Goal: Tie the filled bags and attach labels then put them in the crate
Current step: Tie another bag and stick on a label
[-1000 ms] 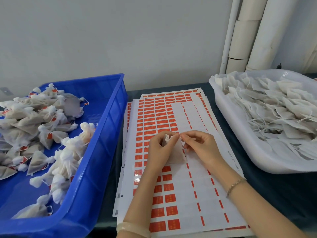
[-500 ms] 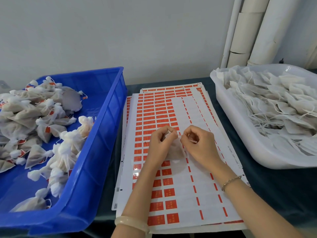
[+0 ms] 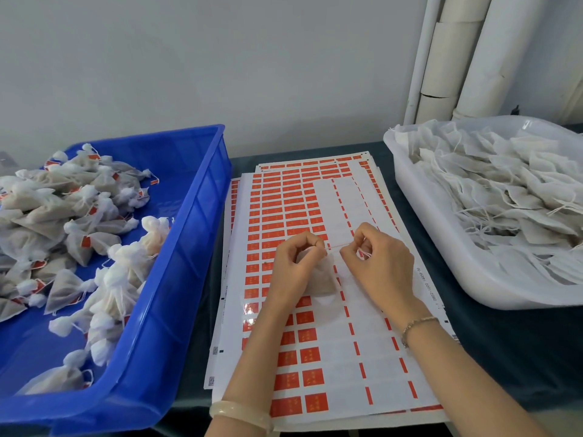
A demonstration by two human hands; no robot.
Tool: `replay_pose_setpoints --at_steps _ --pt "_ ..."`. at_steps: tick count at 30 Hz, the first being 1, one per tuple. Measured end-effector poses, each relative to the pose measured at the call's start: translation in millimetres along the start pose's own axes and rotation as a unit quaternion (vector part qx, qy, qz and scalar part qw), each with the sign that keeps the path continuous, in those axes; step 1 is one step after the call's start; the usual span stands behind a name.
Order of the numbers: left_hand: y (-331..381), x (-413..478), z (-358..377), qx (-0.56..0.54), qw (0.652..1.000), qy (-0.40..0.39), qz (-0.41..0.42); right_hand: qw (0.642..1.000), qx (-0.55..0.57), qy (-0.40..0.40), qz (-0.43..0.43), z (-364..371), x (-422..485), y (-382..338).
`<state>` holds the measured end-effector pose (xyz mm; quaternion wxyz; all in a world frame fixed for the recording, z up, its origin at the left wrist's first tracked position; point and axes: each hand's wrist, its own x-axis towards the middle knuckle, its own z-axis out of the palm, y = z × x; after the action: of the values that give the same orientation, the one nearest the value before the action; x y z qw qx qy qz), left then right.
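We see one small filled bag [image 3: 318, 275] of white mesh held just above the label sheets [image 3: 344, 342], at the middle of the worktop [image 3: 504, 348]. The left hand [image 3: 295, 266] is curled closed around the bag's gathered neck, with the body of the bag hanging below the fingers and touching or nearly touching the top sheet. From the neck a thin string [image 3: 337, 246] runs taut to the right hand [image 3: 378, 263], which pinches it between thumb and fingertips; a short loose end shows by that thumb. The two hands sit near each other at the same height, apart by only the stretch of string.

The sheets lie in a loose stack, their left columns filled with orange labels and their right part mostly peeled to bare white backing. A pale bangle [image 3: 239, 411] circles the left wrist and a thin chain bracelet [image 3: 416, 326] the right.

To the left, a blue crate [image 3: 176, 279] touches the edge of the sheets and holds a heap of tied bags [image 3: 79, 234], many with an orange tag. To the right, a white tub [image 3: 441, 234] is piled with flat, untied bags [image 3: 504, 190] and loose strings. Behind it, white pipes [image 3: 473, 58] stand against the grey wall.
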<state>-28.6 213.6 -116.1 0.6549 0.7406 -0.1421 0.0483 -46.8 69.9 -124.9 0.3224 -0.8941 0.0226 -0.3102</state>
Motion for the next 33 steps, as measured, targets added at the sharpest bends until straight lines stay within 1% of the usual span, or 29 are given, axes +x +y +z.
replay_pose_setpoints --at_steps 6,8,10,11,12,13,15,16,19,22,23,25,27,30,32,33 --pt "1 0 2 0.021 1.000 -0.008 -0.001 0.999 -0.036 0.036 -0.004 -3 0 0" --pt "2 -1 3 0.021 1.000 -0.010 0.000 0.998 -0.037 0.043 0.011 -2 0 -3" --pt "4 -2 3 0.010 1.000 -0.019 -0.001 0.998 0.009 0.038 0.057 -1 1 -5" --pt "5 -3 2 0.005 1.000 -0.022 -0.005 0.993 0.064 0.026 0.092 -1 3 -5" --pt "4 -3 1 0.003 1.000 -0.019 -0.013 0.981 0.141 0.008 0.135 -4 5 -6" --pt "4 -3 1 -0.007 0.999 -0.013 -0.028 0.956 0.229 -0.014 0.183 -7 7 -8" --pt "1 -4 -2 -0.008 0.998 -0.001 -0.056 0.880 0.397 -0.050 0.258 -16 11 -12" --pt "1 -4 -3 0.004 0.999 0.003 -0.047 0.842 0.461 -0.061 0.273 -19 13 -13" --pt "3 -6 -4 0.004 0.999 -0.017 -0.035 0.752 0.593 -0.084 0.276 -24 17 -11" --pt "4 -9 -3 -0.027 0.997 -0.051 -0.051 0.636 0.711 -0.099 0.283 -27 17 -5" --pt "5 -9 -3 -0.022 0.996 -0.061 -0.055 0.605 0.737 -0.102 0.284 -28 16 -4" --pt "7 -9 -4 -0.025 0.994 -0.081 -0.063 0.565 0.768 -0.103 0.283 -29 16 -1" --pt "9 -9 -3 -0.016 0.991 -0.102 -0.083 0.539 0.786 -0.098 0.286 -28 17 0" --pt "6 -10 -5 -0.011 0.989 -0.091 -0.113 0.514 0.801 -0.076 0.299 -28 18 0" --pt "4 -9 -5 -0.016 0.990 -0.087 -0.108 0.505 0.803 -0.066 0.310 -28 18 1" --pt "6 -9 -5 -0.023 0.990 -0.097 -0.098 0.501 0.802 -0.064 0.319 -27 18 2"
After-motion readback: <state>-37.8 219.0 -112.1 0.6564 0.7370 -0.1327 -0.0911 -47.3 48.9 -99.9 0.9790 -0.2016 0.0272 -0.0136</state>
